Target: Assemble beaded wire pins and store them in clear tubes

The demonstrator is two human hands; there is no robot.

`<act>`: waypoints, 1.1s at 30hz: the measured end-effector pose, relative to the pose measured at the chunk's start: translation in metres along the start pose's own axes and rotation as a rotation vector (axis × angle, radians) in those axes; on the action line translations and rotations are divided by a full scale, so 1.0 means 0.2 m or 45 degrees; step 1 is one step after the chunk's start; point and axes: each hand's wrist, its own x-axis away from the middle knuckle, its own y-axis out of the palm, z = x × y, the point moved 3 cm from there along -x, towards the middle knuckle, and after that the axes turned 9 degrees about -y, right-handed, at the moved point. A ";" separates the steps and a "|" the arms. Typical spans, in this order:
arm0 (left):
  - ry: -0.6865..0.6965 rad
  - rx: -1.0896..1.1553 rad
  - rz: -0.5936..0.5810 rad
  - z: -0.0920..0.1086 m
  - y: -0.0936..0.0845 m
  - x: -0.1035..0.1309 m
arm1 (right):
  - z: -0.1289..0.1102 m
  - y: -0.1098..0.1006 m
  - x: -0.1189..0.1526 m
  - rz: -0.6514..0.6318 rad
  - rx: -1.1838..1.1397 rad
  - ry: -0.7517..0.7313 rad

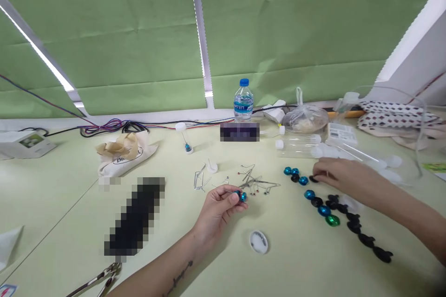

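Note:
My left hand (219, 206) is closed in a pinch around a small cluster of shiny blue and black beads (243, 196), with what seems to be a thin metal wire running back under the thumb. At the right, my right hand (331, 174) has its fingertips on a black bead (312, 178) lying at the end of a short row. Beside it in that row are shiny blue beads (303, 180). A second row below has blue and black beads and one green bead (332, 220). Black fish-like pieces (366, 240) trail down under my right forearm.
Thin metal hooks (256, 183) lie beyond my left hand. A small white lid (259, 242) sits nearer me. Further back are clear tubes (301, 144), a capped tube with beads (184, 139), a water bottle (243, 101), a cloth pouch (127, 153) and cables (114, 126).

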 end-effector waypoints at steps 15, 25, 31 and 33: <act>-0.059 -0.045 -0.069 -0.04 0.03 0.03 | -0.39 0.43 0.24 -0.652 -0.955 0.358; -0.078 -0.052 -0.119 -0.08 0.07 0.03 | -0.49 0.42 0.31 -0.440 -0.621 0.094; -0.154 -0.032 -0.124 -0.10 0.08 0.05 | -0.54 0.39 0.33 -0.333 -0.609 -0.125; -0.179 -0.025 -0.132 -0.11 0.08 0.05 | -0.55 0.38 0.33 -0.273 -0.550 -0.220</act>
